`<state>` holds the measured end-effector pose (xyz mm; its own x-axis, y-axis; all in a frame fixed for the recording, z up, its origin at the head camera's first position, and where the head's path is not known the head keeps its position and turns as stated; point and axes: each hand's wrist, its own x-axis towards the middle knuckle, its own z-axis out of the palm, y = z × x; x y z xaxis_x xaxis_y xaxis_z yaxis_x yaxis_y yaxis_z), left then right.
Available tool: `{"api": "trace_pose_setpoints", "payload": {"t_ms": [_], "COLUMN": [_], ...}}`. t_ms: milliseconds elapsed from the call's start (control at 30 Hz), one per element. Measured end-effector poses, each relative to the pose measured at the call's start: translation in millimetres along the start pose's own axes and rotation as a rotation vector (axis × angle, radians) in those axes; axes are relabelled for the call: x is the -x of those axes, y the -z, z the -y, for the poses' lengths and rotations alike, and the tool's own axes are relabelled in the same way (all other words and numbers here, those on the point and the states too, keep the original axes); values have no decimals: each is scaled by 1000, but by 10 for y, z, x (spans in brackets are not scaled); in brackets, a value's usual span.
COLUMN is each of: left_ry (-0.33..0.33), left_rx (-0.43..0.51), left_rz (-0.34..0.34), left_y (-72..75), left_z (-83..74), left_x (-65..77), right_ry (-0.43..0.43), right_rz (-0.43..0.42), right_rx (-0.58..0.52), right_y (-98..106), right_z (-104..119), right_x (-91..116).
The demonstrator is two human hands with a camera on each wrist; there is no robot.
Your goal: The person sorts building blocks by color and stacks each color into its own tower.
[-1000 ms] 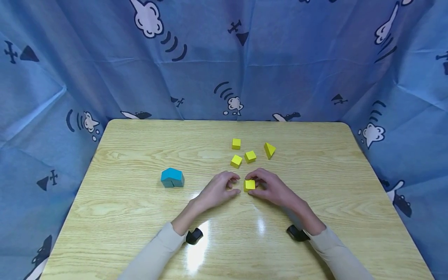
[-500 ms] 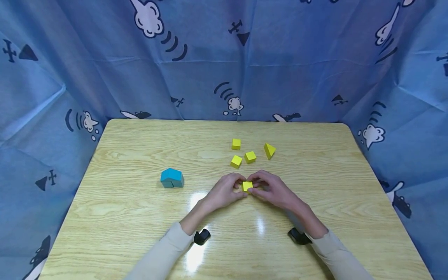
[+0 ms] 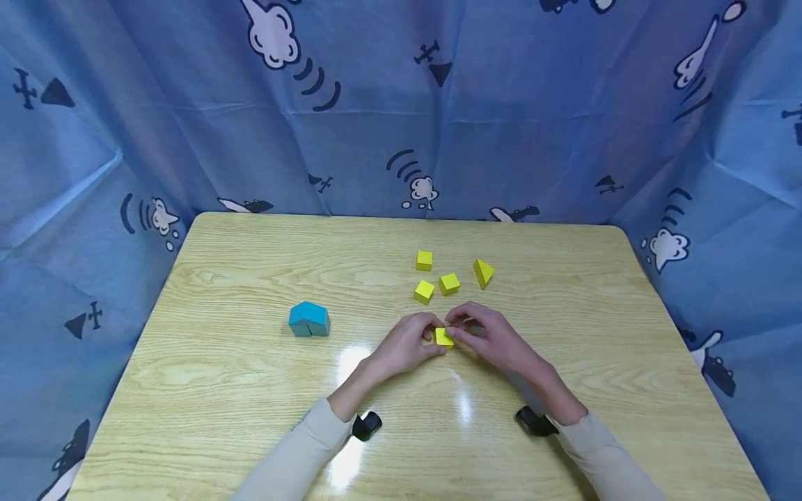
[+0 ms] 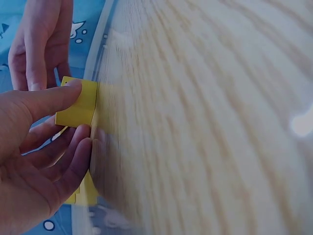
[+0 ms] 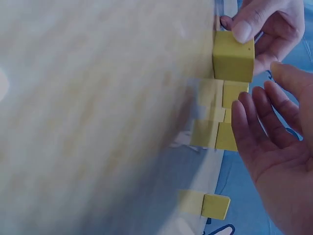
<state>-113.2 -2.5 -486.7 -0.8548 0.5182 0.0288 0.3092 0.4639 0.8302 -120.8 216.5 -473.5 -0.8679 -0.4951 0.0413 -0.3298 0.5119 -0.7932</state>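
"Where's our yellow cube [image 3: 442, 338]?"
"Mid bench [image 3: 564, 299], pinched in our left grip [image 3: 404, 346]; our right grip [image 3: 487, 335], fingers apart, just beside. Bench edges well away, room nearer us."
"In our way?"
"Beyond, three cubes [image 3: 424, 292], a wedge [image 3: 483, 274]; left, blue blocks [image 3: 308, 319]."

Yellow cube [image 3: 442, 339], level on the wooden table [image 3: 207, 390], in the left hand [image 3: 406, 344].

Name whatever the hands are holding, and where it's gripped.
The left hand holds a yellow block, thumb on its near side, fingers toward its far side. The right hand is close by, gripping nothing.
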Motion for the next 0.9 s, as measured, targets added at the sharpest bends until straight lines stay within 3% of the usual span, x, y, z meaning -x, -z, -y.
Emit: {"api": "trace_pose_setpoints", "payload": {"t_ms": [333, 533, 700, 900], "left_ry": [8, 18, 20, 8], "left_rx": [22, 33, 26, 23], "left_rz": [-11, -9, -4, -5], "left_y": [-37, -28, -14, -6], "left_z": [11, 7, 8, 6], "left_x": [-6, -5, -1, -5], "right_ry": [44, 89, 97, 48], "right_rz": [-105, -114, -83, -54], "right_rx": [38, 71, 152, 345], "right_y": [59, 60, 28, -26], "right_z": [-15, 2, 18, 61], "right_x": [-245, -446, -613, -766]}}
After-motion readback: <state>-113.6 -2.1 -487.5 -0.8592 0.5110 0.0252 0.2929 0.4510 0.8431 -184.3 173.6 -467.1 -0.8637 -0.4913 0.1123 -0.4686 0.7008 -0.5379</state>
